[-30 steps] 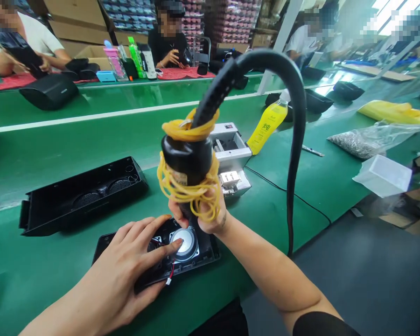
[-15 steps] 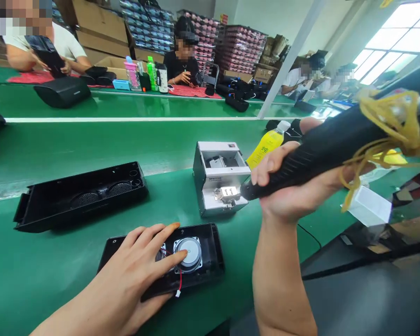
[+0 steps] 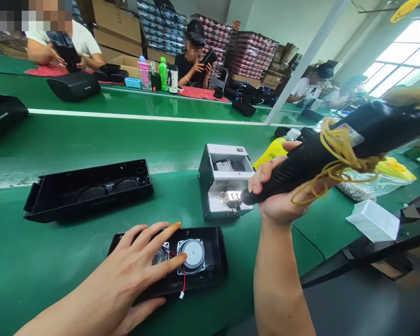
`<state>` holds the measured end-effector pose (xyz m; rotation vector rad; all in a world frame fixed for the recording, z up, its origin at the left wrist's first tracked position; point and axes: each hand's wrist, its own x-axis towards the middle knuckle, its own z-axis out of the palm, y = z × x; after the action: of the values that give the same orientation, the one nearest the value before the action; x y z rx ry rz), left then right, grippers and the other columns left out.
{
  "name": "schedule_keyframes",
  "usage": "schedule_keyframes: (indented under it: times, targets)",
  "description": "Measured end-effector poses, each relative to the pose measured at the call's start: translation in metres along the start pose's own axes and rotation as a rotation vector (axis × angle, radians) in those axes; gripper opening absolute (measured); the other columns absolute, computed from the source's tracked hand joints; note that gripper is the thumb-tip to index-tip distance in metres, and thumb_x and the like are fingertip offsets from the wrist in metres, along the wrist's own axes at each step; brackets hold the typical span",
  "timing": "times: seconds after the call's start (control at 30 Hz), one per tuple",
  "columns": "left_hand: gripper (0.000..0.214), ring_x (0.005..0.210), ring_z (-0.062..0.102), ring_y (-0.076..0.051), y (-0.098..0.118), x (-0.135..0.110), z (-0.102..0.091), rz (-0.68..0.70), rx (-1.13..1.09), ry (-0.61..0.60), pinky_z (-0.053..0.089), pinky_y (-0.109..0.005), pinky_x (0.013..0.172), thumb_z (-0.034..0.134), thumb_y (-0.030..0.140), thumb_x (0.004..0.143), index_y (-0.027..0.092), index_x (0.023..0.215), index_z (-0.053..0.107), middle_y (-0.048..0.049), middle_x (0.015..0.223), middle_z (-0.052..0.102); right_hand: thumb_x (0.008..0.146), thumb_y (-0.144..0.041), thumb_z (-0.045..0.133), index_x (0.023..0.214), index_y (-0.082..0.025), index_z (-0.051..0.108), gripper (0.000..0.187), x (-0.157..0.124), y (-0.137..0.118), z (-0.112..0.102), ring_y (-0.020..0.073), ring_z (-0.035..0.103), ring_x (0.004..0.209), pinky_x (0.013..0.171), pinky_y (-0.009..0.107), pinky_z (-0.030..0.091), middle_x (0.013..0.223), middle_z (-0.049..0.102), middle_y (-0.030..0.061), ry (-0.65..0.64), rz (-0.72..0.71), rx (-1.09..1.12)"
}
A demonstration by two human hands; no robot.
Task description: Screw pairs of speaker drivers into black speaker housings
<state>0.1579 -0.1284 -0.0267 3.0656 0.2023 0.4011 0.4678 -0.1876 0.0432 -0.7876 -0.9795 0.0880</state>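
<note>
A glossy green tabletop (image 3: 66, 252) is filling most of the view. Above it at the right, a long, rounded black handheld tool (image 3: 297, 161), ribbed near its tapering end, is slanting across a bare right hand (image 3: 283, 200), whose fingers are wrapping closely round it. At the left, an open black plastic housing (image 3: 94, 205), a deep trough with two round mesh grilles inside, is lying well apart from the hands. A flat black plastic panel (image 3: 215, 261) is lying nearer, at bottom centre, where the left hand (image 3: 136, 259) is resting over it, fingers spread. Behind the panel, a boxy grey metal machine (image 3: 227, 175) is standing upright, and a clear-capped yellow bottle (image 3: 275, 150) is leaning beside it. On the panel, a round silvery speaker (image 3: 195, 254) with a square metal frame is sitting under the left index fingertip. Stretchy yellow bands (image 3: 339, 140) are looping round the tool, and a tiny white connector (image 3: 182, 295) is hanging on the speaker's thin red wire
</note>
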Motion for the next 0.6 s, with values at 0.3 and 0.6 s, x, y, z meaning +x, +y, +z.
schedule_keyframes:
  times: [0.3,0.6]
  targets:
    - [0.078,0.154,0.043,-0.041,0.003,-0.001,-0.001,-0.020,-0.027,-0.036,0.050,-0.061,0.110,0.073,0.020,0.084,0.043,0.156,0.053,-0.0046,0.179,0.029,0.097,-0.072,0.062,0.098,-0.022,0.068,0.050,-0.001,0.001,-0.001,0.0114,0.043,0.038,0.035,0.022,0.037,0.063,0.053,-0.0043,-0.040,-0.014,-0.026]
    - [0.090,0.161,0.030,-0.052,0.007,-0.006,0.003,-0.147,-0.152,-0.135,0.041,-0.078,0.117,0.081,0.024,0.077,0.049,0.157,0.048,-0.0091,0.183,0.015,0.093,-0.076,0.064,0.098,-0.024,0.076,0.054,-0.007,-0.019,-0.005,0.0093,0.037,0.037,0.034,0.022,0.036,0.064,0.047,-0.0053,-0.087,0.046,-0.037]
